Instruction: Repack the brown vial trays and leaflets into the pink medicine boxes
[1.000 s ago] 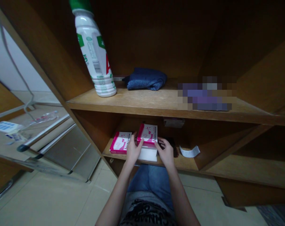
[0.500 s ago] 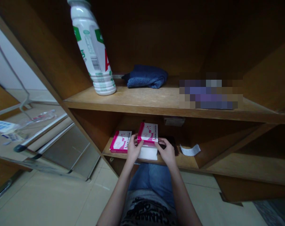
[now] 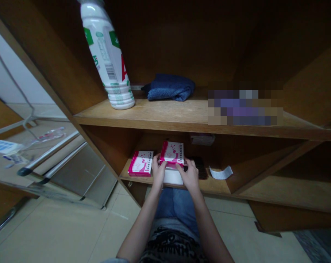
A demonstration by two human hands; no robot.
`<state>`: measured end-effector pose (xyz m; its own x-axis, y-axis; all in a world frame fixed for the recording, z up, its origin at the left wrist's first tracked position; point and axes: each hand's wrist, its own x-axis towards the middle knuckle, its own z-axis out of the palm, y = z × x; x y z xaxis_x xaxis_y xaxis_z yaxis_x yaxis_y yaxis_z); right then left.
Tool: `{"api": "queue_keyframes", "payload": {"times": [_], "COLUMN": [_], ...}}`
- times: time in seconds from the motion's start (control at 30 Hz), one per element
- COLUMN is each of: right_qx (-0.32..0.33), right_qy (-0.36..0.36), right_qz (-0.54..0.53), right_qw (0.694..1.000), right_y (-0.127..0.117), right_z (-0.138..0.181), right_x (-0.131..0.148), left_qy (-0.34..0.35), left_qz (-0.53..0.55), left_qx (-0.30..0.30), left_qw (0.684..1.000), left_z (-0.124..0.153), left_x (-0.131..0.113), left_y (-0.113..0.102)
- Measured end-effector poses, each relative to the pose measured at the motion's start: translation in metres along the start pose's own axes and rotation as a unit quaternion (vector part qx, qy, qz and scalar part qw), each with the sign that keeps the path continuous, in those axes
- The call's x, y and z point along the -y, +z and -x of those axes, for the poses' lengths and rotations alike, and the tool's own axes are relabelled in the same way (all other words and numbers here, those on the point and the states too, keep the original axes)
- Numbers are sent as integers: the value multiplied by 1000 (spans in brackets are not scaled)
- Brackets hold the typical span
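Note:
Both my hands grip a pink-and-white box (image 3: 173, 151) from its two sides, over the lower shelf. My left hand (image 3: 158, 171) is closed on the box's left side, thumb at its front edge. On the right side my right hand (image 3: 190, 174) holds it in the same way. Beneath the box lies a white block (image 3: 173, 177), perhaps a smaller box or a stack of paper. A second pink-and-white box (image 3: 141, 163) rests flat just left of my left hand. Behind my right hand sits a dark brown object (image 3: 201, 167), partly hidden.
On the upper shelf (image 3: 165, 113) stand a white bottle (image 3: 110, 62), a folded blue cloth (image 3: 170, 87) and a blurred-out purplish item (image 3: 242, 109). A curled paper slip (image 3: 221, 172) lies right on the lower shelf. A metal-framed rack (image 3: 58, 160) is at the left.
My hands have shifted slightly, the right one moving a little left and inward along the box. The held box stays nearly in place above the white block.

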<state>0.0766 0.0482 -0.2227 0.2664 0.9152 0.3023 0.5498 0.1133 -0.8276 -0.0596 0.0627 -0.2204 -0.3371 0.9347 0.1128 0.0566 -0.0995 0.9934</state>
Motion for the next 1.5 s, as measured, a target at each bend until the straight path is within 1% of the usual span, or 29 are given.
{"api": "queue_keyframes", "payload": {"times": [0.23, 0.43, 0.77, 0.97, 1.03, 1.13, 1.2, 1.23, 1.3, 1.37, 1.43, 1.5], "right_qx": [-1, 5, 14, 42, 45, 44, 80, 114, 197, 259, 283, 285], "right_qy": [-2, -10, -23, -49, -71, -115, -133, -138, -149, -159, -158, -153], "right_qz": [4, 3, 6, -14, -25, -47, -54, -48, -19, 14, 27, 22], "right_qw": [1000, 1000, 1000, 998, 996, 991, 986, 983, 969, 953, 946, 946], "right_y": [0, -1, 0, -10, -16, -26, -33, -36, -42, -46, -47, -45], "right_z": [-1, -2, 0, 4, 7, 13, 17, 19, 23, 26, 28, 29], "right_x": [0, -1, -4, -3, 2, 13, 21, 24, 28, 31, 32, 31], "left_qy": [13, 22, 14, 20, 40, 121, 177, 195, 210, 215, 226, 242], "left_qz": [16, -32, -39, -19, -21, -60, -104, -125, -160, -191, -226, -260], "left_qx": [-10, -35, -22, 5, 9, -1, -7, -7, -2, -2, -6, -4], "left_qw": [1000, 999, 999, 1000, 999, 991, 979, 973, 964, 958, 947, 935], "left_z": [2, 2, 4, 8, 11, 18, 24, 27, 32, 36, 37, 36], "left_x": [2, 10, 9, 9, 7, 1, -3, -5, -8, -10, -10, -9], "left_y": [3, 3, 2, -6, -9, -12, -14, -15, -16, -17, -17, -17]}}
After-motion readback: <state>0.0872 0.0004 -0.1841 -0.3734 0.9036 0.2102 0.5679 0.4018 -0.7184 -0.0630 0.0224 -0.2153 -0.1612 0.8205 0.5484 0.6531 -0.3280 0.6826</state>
